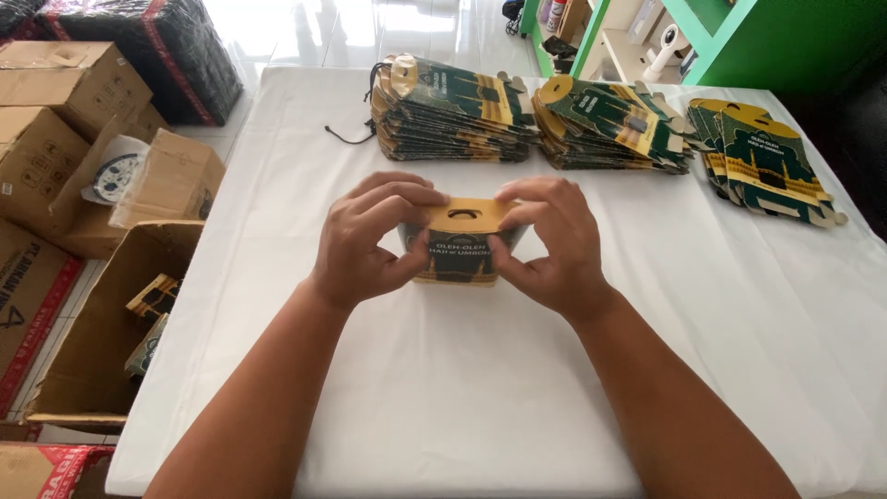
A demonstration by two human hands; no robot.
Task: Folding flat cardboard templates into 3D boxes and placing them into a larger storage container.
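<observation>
A small green and gold carton with a slotted handle flap (461, 242) stands on the white table (480, 388) in front of me. My left hand (370, 237) grips its left side, fingers curled over the top flap. Over on the right side, my right hand (550, 242) clasps the carton the same way, thumb against the front panel. Both hands hide most of the carton's sides.
Three stacks of flat, unfolded cartons lie at the table's far edge: left (450, 109), middle (610, 124), right (765, 161). An open cardboard box (97, 342) holding folded cartons stands on the floor at left, among other boxes (65, 102). A green shelf (711, 37) stands far right.
</observation>
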